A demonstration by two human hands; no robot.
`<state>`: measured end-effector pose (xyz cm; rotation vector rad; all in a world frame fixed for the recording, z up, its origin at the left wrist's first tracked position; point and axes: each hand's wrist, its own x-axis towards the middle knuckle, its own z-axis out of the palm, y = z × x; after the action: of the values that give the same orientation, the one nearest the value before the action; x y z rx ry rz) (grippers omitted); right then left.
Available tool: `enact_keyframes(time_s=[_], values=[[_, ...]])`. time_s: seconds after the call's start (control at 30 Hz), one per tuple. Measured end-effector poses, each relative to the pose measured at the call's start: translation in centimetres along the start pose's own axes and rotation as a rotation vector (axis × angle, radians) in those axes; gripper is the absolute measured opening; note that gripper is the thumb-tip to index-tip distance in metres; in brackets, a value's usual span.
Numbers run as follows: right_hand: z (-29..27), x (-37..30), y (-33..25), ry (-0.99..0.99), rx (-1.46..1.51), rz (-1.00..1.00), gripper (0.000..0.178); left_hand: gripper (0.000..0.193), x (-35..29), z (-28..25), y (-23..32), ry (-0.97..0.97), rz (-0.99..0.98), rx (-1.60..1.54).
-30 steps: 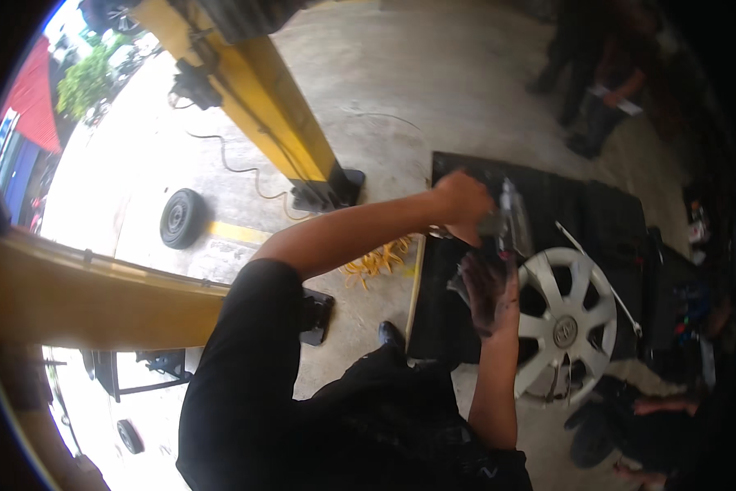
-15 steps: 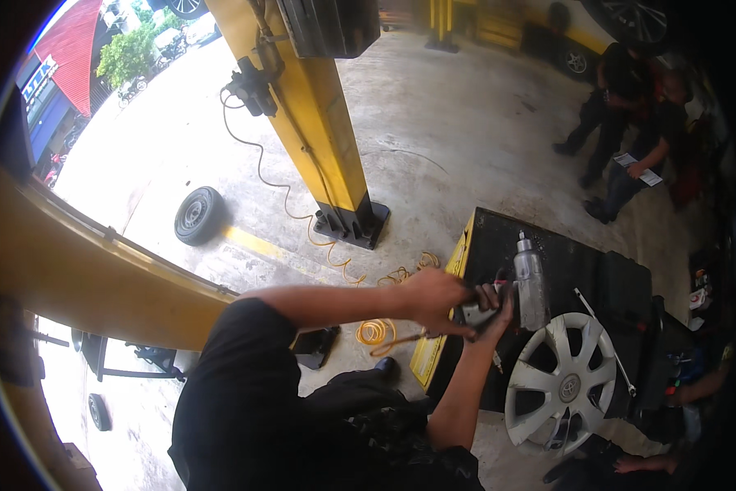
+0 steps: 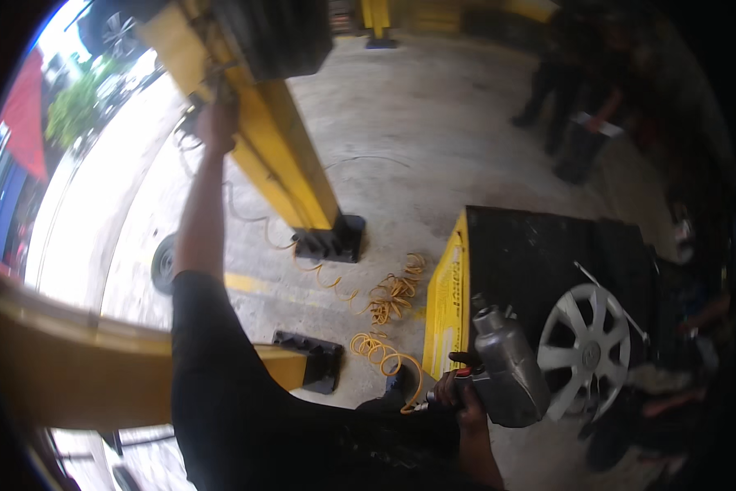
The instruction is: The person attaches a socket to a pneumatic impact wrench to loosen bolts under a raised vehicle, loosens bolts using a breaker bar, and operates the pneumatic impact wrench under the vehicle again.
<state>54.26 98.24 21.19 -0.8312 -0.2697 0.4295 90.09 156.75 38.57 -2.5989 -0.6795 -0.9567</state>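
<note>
My right hand [image 3: 459,399] is wrapped round the grip of a grey air impact wrench [image 3: 511,364], held low beside the cart. An orange coiled air hose [image 3: 384,352] runs to the wrench's handle. My left arm is stretched far forward and up, and my left hand [image 3: 218,123] is at the yellow lift post [image 3: 282,147], by the air regulator [image 3: 189,123] mounted there. Motion blur smears its fingers, so their grip does not show. A silver wheel cover [image 3: 585,352] rests at the cart's right side, near the wrench.
A black-topped cart with yellow sides [image 3: 531,245] stands ahead right, a long metal bar [image 3: 613,299] on it. Hose coils lie on the floor [image 3: 417,180]. A tyre [image 3: 165,263] is at the left. Two people [image 3: 576,98] stand far right, one holding a paper; another person's arms show lower right.
My left hand has left the wrench and moved far up and left to the post. My right hand has lowered the wrench from above the cart. The view has shifted.
</note>
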Motion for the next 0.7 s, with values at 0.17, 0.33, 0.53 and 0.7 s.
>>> enact_keyframes(time_s=[0.17, 0.33, 0.53, 0.7], values=[[-0.7, -1.5, -1.2, 0.142, -0.350, -0.209, 0.032, 0.038, 6.3, 5.2, 4.9, 0.010, 0.425, -0.695], [-0.7, -3.5, -1.9, 0.296, -0.630, -0.402, 0.024, 0.026, 7.9, 6.1, 1.2, -0.902, -0.348, -1.194], [6.6, -10.4, -9.0, 0.617, -1.119, -0.220, 0.028, 0.025, -9.0, -5.5, 15.5, -0.782, 0.017, -1.256], [5.9, -16.3, -7.0, 0.869, -1.427, -0.200, 0.026, 0.023, -21.0, -10.1, 26.1, -0.886, 0.295, -1.358]])
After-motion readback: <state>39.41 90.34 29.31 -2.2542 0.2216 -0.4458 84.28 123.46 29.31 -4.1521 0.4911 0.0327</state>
